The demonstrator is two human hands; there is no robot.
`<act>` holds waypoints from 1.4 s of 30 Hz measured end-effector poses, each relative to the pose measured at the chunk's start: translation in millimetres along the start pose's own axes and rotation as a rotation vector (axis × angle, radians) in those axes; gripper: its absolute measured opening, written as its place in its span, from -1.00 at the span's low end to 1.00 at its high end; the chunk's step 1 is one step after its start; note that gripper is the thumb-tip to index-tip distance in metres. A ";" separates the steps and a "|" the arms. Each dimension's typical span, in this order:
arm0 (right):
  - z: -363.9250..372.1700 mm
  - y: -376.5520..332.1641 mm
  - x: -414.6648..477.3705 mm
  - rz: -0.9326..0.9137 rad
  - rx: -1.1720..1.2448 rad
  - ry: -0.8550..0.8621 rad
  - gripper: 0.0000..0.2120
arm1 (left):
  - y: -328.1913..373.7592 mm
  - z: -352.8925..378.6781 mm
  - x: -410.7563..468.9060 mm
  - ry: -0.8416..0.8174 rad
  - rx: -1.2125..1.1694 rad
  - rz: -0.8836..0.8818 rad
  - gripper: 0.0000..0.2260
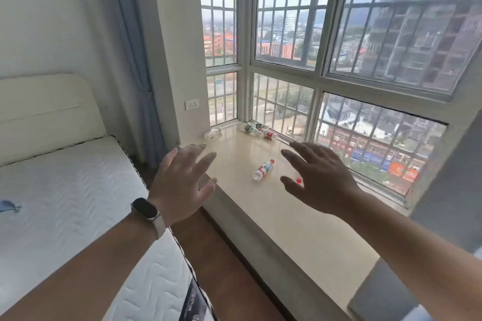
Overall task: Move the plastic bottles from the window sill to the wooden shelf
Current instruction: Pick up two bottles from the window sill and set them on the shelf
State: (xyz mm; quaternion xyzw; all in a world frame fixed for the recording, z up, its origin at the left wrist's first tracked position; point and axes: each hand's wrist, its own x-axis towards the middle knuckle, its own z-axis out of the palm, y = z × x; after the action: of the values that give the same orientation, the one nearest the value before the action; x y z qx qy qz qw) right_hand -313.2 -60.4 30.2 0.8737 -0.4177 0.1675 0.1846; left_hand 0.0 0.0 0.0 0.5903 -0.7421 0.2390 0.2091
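Bedroom, beige window sill (300,221) under a barred window (287,34). One plastic bottle (264,170) lies on its side mid-sill, between the hands. A corner cluster of bottles (257,130) lies far, and a lone bottle (213,133) far left. Left hand (182,182) and right hand (320,177) hover with fingers spread, holding nothing.

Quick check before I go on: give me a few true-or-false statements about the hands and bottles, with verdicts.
1. The left hand and right hand hold nothing. True.
2. The nearest bottle stands upright. False: it lies on its side on the sill.
3. The corner bottles lie at the sill's far end by the window. True.
4. The left wrist is bare. False: it wears a watch.
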 end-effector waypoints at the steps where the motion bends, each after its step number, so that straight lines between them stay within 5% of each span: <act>1: 6.6 -2.0 7.9 -0.012 0.008 -0.010 -0.45 | -8.5 5.4 3.7 -0.009 -0.006 0.005 -0.54; 18: 78.9 -7.8 110.6 -0.038 0.091 0.001 -0.47 | -81.8 61.7 52.3 -0.036 -0.008 -0.052 -0.54; 42: 268.0 126.6 328.9 -0.320 0.301 -0.011 -0.45 | -101.6 212.9 209.7 -0.115 0.187 -0.332 -0.56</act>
State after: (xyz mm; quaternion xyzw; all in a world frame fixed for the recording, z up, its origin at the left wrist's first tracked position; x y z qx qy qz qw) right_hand -180.6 -477.9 -34.4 0.9475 -0.2448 0.1918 0.0743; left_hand 47.9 -310.0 -34.8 0.7341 -0.6199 0.2349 0.1471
